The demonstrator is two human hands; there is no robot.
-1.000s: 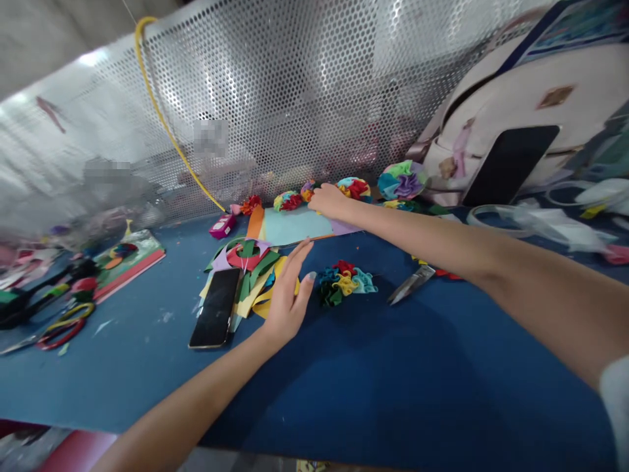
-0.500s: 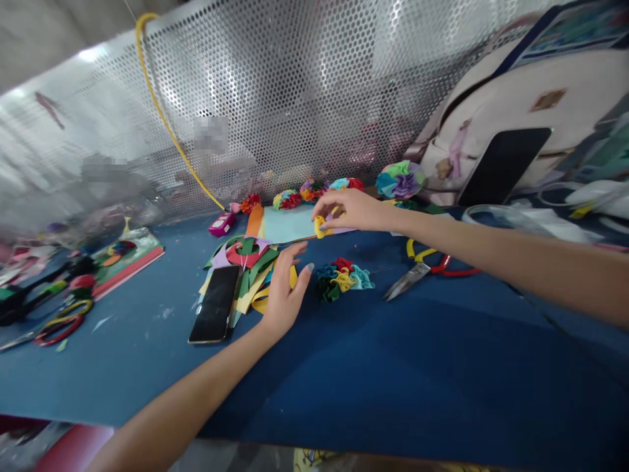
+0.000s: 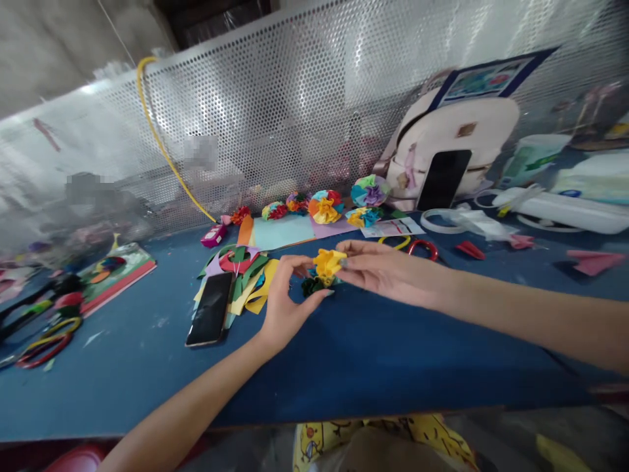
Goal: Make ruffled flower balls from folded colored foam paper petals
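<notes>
Between the fingers of my right hand (image 3: 383,270) is a yellow ruffled flower piece (image 3: 328,263), held just above the table. My left hand (image 3: 287,305) is at its left side, thumb and fingers apart, with the fingertips close to the piece; whether they touch it I cannot tell. Under the yellow piece a bunch of ruffled flowers (image 3: 311,286) lies on the blue table, mostly hidden by my hands. Its dark green part shows. Behind my right hand are scissors with a red and yellow handle (image 3: 423,249), their blades covered.
A black phone (image 3: 211,308) lies on coloured strips (image 3: 258,288) at left. Finished ruffled balls (image 3: 325,206) line the back by a perforated metal panel (image 3: 275,111). A pale backpack (image 3: 457,124) with a phone (image 3: 445,178) against it stands back right. More scissors (image 3: 46,344) lie far left.
My right hand has come back from the sheets at the rear with the yellow piece, over the ruffled bunch. My left hand has moved in beside it. The view has shifted right.
</notes>
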